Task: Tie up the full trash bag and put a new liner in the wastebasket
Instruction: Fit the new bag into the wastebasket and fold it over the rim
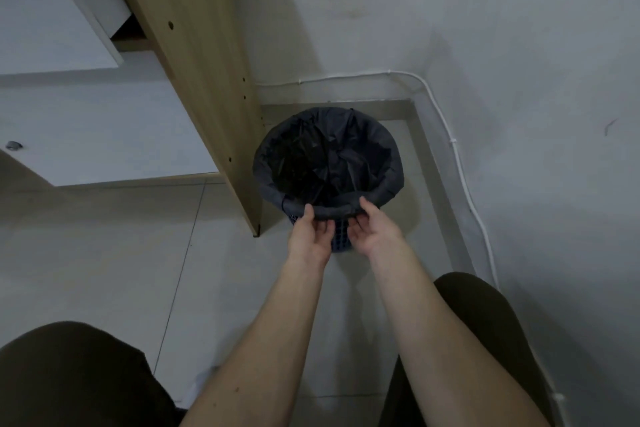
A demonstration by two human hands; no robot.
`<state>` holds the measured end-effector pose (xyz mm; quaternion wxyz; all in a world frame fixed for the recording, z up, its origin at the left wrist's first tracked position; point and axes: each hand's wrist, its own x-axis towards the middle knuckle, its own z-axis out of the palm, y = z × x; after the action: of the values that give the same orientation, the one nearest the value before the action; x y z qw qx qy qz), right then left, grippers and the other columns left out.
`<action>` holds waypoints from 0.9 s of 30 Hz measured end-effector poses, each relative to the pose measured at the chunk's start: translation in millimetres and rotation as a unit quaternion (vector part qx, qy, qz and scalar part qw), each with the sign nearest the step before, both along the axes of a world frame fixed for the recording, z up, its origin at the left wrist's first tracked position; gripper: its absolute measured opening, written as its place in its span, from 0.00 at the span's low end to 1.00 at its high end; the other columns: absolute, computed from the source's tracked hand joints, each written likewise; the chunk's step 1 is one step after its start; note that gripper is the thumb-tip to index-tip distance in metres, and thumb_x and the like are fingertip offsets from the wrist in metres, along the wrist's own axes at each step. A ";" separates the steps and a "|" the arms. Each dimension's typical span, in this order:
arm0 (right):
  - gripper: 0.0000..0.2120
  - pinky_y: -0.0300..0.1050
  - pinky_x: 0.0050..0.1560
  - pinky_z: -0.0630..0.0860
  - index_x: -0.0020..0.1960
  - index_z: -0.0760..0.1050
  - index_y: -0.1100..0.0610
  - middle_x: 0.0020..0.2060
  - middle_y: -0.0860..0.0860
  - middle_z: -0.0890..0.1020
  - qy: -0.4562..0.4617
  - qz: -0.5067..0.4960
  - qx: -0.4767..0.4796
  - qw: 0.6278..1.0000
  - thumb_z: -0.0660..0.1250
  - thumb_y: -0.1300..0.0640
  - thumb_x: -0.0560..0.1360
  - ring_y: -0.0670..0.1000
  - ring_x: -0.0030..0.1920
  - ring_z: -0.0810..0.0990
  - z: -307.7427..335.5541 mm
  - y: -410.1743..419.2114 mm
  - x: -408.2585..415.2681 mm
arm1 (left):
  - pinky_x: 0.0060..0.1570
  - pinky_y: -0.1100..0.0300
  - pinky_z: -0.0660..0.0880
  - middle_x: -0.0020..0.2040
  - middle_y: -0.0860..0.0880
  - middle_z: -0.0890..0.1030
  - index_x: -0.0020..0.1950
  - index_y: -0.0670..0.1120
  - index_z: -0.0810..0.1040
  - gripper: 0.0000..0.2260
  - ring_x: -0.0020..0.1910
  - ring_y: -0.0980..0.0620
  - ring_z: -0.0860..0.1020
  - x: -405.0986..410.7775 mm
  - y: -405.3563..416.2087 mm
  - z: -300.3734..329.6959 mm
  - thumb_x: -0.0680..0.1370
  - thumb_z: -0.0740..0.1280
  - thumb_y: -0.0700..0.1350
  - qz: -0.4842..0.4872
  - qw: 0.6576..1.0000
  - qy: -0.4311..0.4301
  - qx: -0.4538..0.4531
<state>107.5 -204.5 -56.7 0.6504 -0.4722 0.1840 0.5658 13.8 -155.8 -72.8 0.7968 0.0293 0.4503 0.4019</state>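
Watching from afar, I saw the wooden panel [194,87] standing on the tiled floor [114,253] with the blue wastebasket [341,241] just beside it in the wall corner, its black liner [329,163] folded over the rim. My left hand [309,236] and right hand [374,230] each pinched the near edge of that fold, thumbs on top and fingers curled beneath.

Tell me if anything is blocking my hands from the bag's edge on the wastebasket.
Nothing visible is. Your left hand and right hand are already at the near rim of the wastebasket, fingers on the black bag folded over it. The wooden panel stands to the left, clear of both.
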 end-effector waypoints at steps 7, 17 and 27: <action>0.09 0.42 0.53 0.74 0.56 0.77 0.61 0.48 0.55 0.82 0.024 -0.034 0.042 0.998 0.68 0.56 0.80 0.50 0.48 0.80 -9.9 0.7 -9.1 | 0.54 0.59 0.77 0.61 0.43 0.81 0.70 0.42 0.73 0.19 0.57 0.50 0.80 -4.4 -5.4 -5.8 0.82 0.65 0.49 0.029 0.998 0.012 0.047; 0.22 0.41 0.36 0.77 0.64 0.78 0.59 0.50 0.53 0.85 -0.072 0.070 -0.027 0.995 0.75 0.50 0.74 0.50 0.45 0.83 -17.5 -8.0 -19.7 | 0.49 0.52 0.79 0.54 0.39 0.80 0.51 0.43 0.73 0.05 0.48 0.45 0.81 -9.3 -4.8 -1.4 0.81 0.64 0.34 -0.004 0.988 0.131 0.081; 0.33 0.51 0.58 0.79 0.70 0.73 0.61 0.62 0.56 0.80 -0.230 -0.007 -0.113 0.967 0.77 0.46 0.71 0.56 0.60 0.80 -6.8 -2.7 54.8 | 0.50 0.50 0.78 0.53 0.43 0.80 0.59 0.43 0.72 0.07 0.48 0.44 0.80 -38.4 31.9 -5.4 0.81 0.64 0.37 -0.050 0.959 0.252 0.117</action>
<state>162.3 -207.1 -63.5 0.6215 -0.6585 0.0953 0.4134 -24.6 -124.0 -78.1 0.6678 0.2452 0.5842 0.3906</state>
